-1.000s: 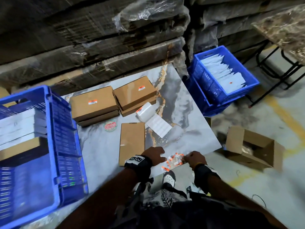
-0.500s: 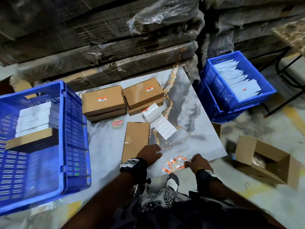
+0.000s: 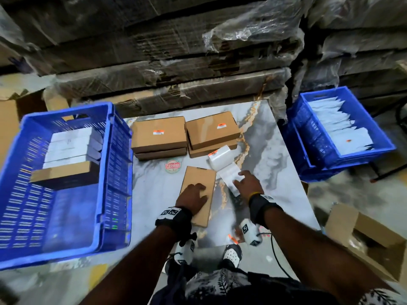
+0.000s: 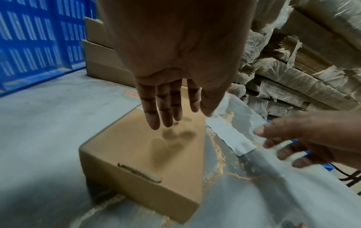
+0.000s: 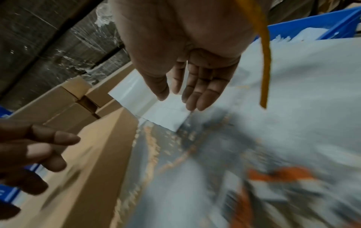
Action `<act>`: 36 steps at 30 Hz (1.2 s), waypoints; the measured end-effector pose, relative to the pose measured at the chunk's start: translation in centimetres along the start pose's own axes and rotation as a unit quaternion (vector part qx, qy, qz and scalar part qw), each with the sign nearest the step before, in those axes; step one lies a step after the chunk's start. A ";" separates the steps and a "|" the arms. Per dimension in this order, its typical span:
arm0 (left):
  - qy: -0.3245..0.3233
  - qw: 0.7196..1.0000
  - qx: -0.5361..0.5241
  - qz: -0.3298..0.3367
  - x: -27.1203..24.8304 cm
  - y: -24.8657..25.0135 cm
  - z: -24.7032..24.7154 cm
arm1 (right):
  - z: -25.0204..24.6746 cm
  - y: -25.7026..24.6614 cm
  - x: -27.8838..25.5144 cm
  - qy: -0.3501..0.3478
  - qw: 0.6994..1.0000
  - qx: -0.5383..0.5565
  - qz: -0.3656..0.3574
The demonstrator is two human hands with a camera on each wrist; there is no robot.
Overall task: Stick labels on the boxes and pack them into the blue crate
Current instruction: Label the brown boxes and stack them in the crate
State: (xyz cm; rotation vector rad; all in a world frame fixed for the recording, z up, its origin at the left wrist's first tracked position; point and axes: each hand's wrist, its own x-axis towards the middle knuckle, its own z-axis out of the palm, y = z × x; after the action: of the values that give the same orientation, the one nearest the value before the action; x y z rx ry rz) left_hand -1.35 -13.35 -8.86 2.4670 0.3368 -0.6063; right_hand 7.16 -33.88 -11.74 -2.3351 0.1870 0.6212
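Note:
A plain brown box (image 3: pixel 199 172) (image 4: pixel 136 154) lies lengthwise near the table's front. My left hand (image 3: pixel 195 192) (image 4: pixel 171 120) is over it, fingers straight and flat, casting a shadow on its top. My right hand (image 3: pixel 242 181) (image 5: pixel 179 98) is open with fingers spread over the loose end of a white label strip (image 3: pixel 229 172) (image 5: pixel 168 117), which unrolls from a label roll (image 3: pixel 220 156). Two stacks of labelled brown boxes (image 3: pixel 159 134) (image 3: pixel 212 128) stand behind. The blue crate (image 3: pixel 114 172) at left holds white boxes and a brown one (image 3: pixel 61 172).
A second blue crate (image 3: pixel 308 133) with white packets stands to the right of the table. An open cardboard box (image 3: pixel 363 245) sits on the floor at right. Small orange labels (image 3: pixel 233 238) lie at the table's front edge. Wrapped cardboard stacks (image 3: pixel 176 62) rise behind.
My left hand has moved forward onto the plain box. My right hand has left the orange labels at the front edge and reached up to the white label strip.

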 end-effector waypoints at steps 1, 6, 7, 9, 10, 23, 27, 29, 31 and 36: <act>-0.004 1.000 -0.002 0.002 0.3 0.1 -0.3 | 0.1 -1.1 0.8 0.011 1.000 0.005 -0.015; -0.010 1.000 -0.014 0.016 1.6 0.4 -1.6 | 0.0 -5.7 4.8 0.070 0.995 0.051 -0.044; -0.007 1.000 -0.022 0.017 1.8 0.5 -1.9 | 0.1 -6.3 5.6 0.078 0.994 0.058 -0.048; 0.000 0.999 -0.045 0.014 2.2 0.9 -2.4 | 0.1 -7.1 6.9 0.079 0.993 0.074 -0.038; 0.004 0.998 -0.059 0.009 2.5 0.9 -2.6 | 0.3 -7.3 7.6 0.073 0.993 0.083 -0.031; 0.072 0.884 -0.458 -0.066 5.9 4.9 -2.9 | -0.5 -6.4 2.0 0.038 0.961 0.235 -0.143; 0.081 0.833 -0.545 -0.041 5.8 6.1 -3.5 | -1.4 -5.6 0.8 0.015 0.957 0.230 -0.176; 0.094 0.828 -0.553 -0.022 5.5 6.5 -3.8 | -2.1 -5.5 0.4 0.008 0.960 0.207 -0.186; 0.098 0.834 -0.543 0.009 5.3 6.8 -4.0 | -2.8 -5.6 0.1 0.023 0.963 0.180 -0.197; 0.111 0.844 -0.518 0.083 3.9 7.7 -4.0 | -3.6 -5.3 -0.4 0.168 0.957 0.096 -0.214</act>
State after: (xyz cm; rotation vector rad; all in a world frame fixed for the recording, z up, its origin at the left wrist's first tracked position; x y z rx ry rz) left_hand 6.18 -16.85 -4.23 1.4707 0.3959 0.0003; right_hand 9.76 -32.40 -6.11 -2.1775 -0.1031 -0.0100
